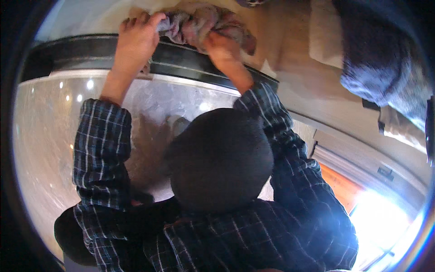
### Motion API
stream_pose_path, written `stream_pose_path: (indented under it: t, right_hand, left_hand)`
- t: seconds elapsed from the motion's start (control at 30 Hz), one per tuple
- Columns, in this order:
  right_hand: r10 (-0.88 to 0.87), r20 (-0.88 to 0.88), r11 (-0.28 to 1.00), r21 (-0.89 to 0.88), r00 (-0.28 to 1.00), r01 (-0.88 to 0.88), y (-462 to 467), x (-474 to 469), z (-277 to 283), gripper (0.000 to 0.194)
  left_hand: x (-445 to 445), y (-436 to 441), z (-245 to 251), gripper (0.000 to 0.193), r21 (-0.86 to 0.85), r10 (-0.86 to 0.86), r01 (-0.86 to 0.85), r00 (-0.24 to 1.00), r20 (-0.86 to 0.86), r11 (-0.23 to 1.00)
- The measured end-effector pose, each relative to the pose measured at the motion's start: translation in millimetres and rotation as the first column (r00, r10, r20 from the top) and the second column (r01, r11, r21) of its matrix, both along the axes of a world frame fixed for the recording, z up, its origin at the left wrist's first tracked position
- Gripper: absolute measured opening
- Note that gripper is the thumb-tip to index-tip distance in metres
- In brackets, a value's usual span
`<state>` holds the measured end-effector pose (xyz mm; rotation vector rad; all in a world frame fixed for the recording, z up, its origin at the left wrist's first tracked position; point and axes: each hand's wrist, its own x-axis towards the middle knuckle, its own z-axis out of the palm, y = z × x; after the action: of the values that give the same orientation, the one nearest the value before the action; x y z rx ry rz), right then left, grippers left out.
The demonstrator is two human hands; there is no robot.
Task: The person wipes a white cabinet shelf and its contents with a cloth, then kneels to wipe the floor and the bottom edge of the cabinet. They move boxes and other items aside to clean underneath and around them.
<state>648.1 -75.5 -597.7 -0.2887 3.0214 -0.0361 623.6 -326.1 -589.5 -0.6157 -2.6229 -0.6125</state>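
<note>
A crumpled grey and reddish patterned cloth [207, 23] lies bunched near the top of the view, on a pale surface above a long black edge [190, 56]. My left hand [136, 40] is at the cloth's left end, with the thumb side against it and the other fingers curled. At its lower right side, my right hand [222, 49] grips the cloth, the fingertips hidden in its folds. Both arms reach forward in rolled dark plaid sleeves.
A glossy, light-reflecting grey panel or floor [47, 129] spreads below the black edge. A dark rounded shape [222, 159] blocks the centre. Dark and blue textiles [373, 61] are at upper right. Bright light glares at lower right.
</note>
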Motion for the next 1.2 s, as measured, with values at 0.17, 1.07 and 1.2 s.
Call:
stream_pose_path:
  t: [0.17, 1.07, 1.2]
  right_hand:
    - [-0.021, -0.24, 0.987, 0.152, 0.971, 0.059, 79.0, 48.4, 27.0, 0.031]
    - [-0.028, -0.181, 0.999, -0.023, 0.983, 0.024, 178.4, -140.2, 61.7, 0.034]
    - [-0.072, -0.182, 0.997, -0.005, 0.981, 0.073, 182.9, -134.4, 86.9, 0.034]
  left_hand:
    - [23.3, -4.4, 4.9, 0.048, 0.134, -0.021, 0.009, 0.996, 0.088, 0.991]
    - [58.4, 89.5, 20.9, 0.041, 0.209, -0.224, 0.174, 0.942, 0.251, 0.962]
    - [44.5, 86.1, 36.1, 0.038, 0.309, -0.358, 0.268, 0.889, 0.284, 0.912]
